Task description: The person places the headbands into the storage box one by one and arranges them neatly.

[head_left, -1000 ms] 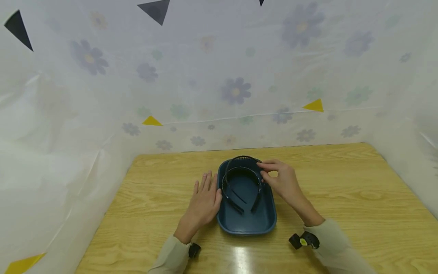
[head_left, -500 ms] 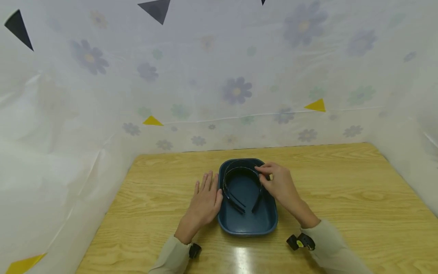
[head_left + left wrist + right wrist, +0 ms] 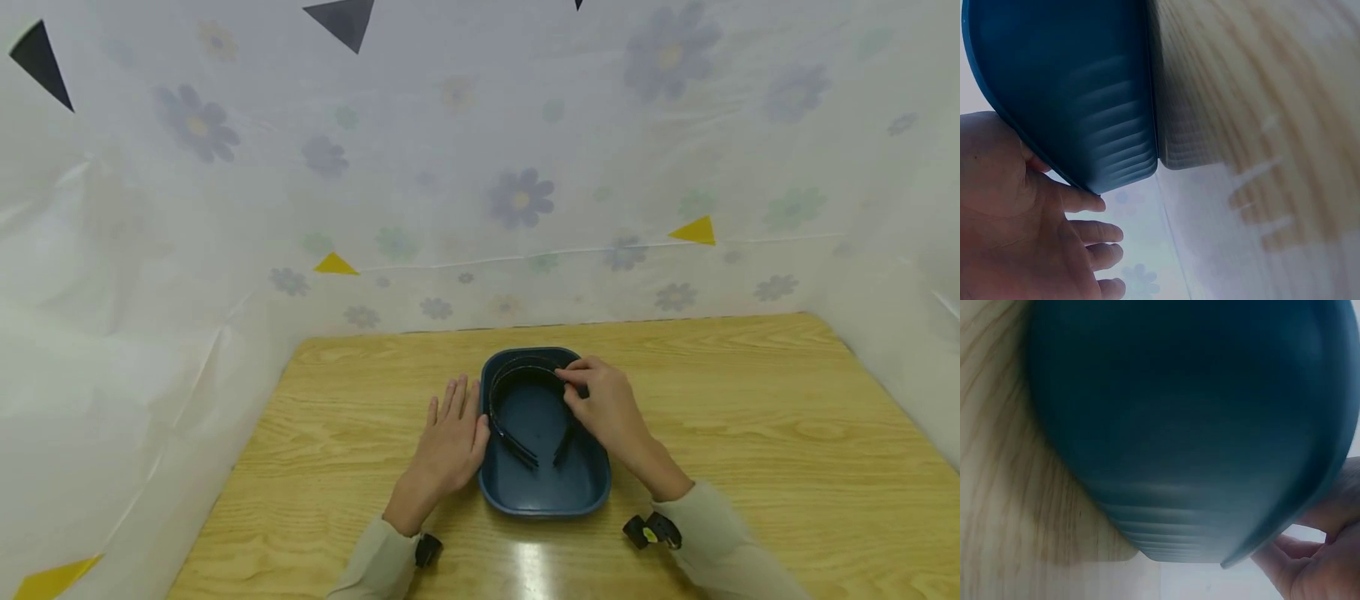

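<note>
A dark blue rectangular tray (image 3: 544, 498) with rounded corners sits on the table. Two black headbands (image 3: 517, 448) lie nearly nested inside it, their ends pointing toward the person. My right hand (image 3: 609, 412) reaches over the tray's right rim, thumb and index finger pinching a headband at its upper right side. My left hand (image 3: 447, 450) rests along the tray's left side, fingers straight and slightly spread. In the left wrist view, the left hand (image 3: 1029, 219) touches the tray's rim. The tray wall (image 3: 1172, 444) hides the headbands in the right wrist view.
The wood-grain table (image 3: 360, 417) extends to both sides of the tray. Behind it hangs a pale flower-printed sheet (image 3: 420, 192) with yellow and black triangles. A black wrist camera (image 3: 652, 531) is worn at the right cuff.
My right hand has moved slightly left and down, lowering the toothed headband into the tray against the other one. The left hand has kept its place.
</note>
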{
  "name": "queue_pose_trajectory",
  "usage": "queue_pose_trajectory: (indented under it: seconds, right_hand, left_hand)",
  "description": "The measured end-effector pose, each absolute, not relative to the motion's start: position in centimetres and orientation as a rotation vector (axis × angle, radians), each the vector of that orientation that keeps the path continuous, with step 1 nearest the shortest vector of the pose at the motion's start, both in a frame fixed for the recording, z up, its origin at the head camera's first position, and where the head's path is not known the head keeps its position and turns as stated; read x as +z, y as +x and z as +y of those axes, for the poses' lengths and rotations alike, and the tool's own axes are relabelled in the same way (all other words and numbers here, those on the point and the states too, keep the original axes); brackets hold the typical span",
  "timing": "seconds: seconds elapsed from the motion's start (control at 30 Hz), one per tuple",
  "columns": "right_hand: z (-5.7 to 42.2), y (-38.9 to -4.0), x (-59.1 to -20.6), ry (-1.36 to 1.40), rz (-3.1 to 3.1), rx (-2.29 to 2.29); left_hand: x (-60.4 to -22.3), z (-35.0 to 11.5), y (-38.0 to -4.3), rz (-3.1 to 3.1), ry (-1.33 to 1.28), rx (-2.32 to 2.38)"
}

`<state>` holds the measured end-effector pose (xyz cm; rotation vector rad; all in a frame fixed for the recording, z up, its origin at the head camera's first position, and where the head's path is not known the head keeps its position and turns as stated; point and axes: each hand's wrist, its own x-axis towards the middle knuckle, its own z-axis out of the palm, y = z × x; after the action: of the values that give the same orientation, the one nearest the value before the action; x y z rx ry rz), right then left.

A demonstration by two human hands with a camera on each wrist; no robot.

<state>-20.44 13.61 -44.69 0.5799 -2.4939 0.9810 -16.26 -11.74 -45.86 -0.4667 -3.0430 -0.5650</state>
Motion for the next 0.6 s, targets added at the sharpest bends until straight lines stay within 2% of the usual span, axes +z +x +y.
queue_pose_trajectory:
  seconds: [0.6]
  right_hand:
    - [13.43, -19.91, -44.60, 0.542, -2.520, 0.886]
  left_hand:
    - [-45.64, -11.56, -16.05, -3.051, -0.464, -0.574]
